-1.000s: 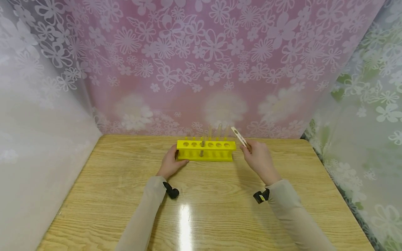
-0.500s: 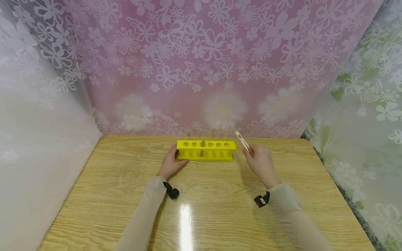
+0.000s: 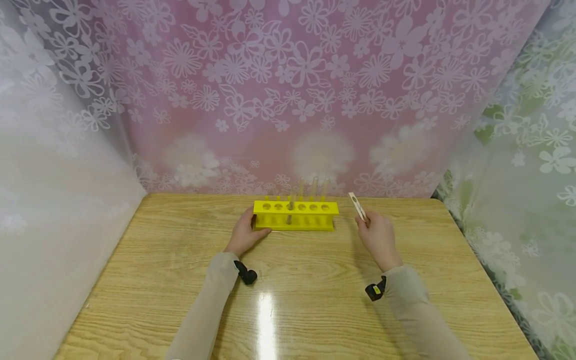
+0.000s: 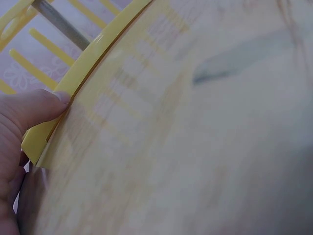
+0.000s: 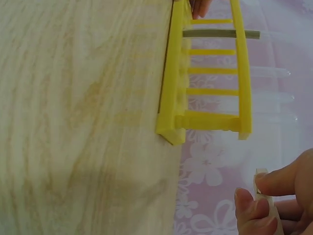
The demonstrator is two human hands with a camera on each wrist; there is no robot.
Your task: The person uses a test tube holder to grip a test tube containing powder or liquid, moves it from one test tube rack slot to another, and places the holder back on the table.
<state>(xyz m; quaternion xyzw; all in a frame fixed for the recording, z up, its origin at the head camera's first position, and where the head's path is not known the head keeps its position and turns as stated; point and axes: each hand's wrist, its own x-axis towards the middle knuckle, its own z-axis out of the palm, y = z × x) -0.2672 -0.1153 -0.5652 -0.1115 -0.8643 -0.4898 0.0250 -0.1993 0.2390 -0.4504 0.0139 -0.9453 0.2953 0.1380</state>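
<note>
A yellow test tube rack point(image 3: 334, 208) stands near the table's back edge. My left hand point(image 3: 243, 233) grips its left end; in the left wrist view the thumb point(image 4: 41, 108) presses the base's front edge. One test tube point(image 3: 290, 206) with grey-green contents stands upright in a rack hole. Behind it, several clear tubes point(image 3: 314, 186) rise with rounded ends up. To the right of the rack, my right hand point(image 3: 379, 239) pinches a wooden test tube holder point(image 3: 356, 204), pointing up and away. In the right wrist view its jaws are mostly cut off or hidden by fingers.
The wood-grain table point(image 3: 310, 285) reflects light near its front. A pink flowered curtain point(image 3: 270, 100) hangs just behind the table, with pale sheets at both sides. A black wrist camera point(image 3: 375, 289) sits at each cuff.
My right hand has moved right with the test tube holder, away from the rack. The left hand and the rack have stayed in place.
</note>
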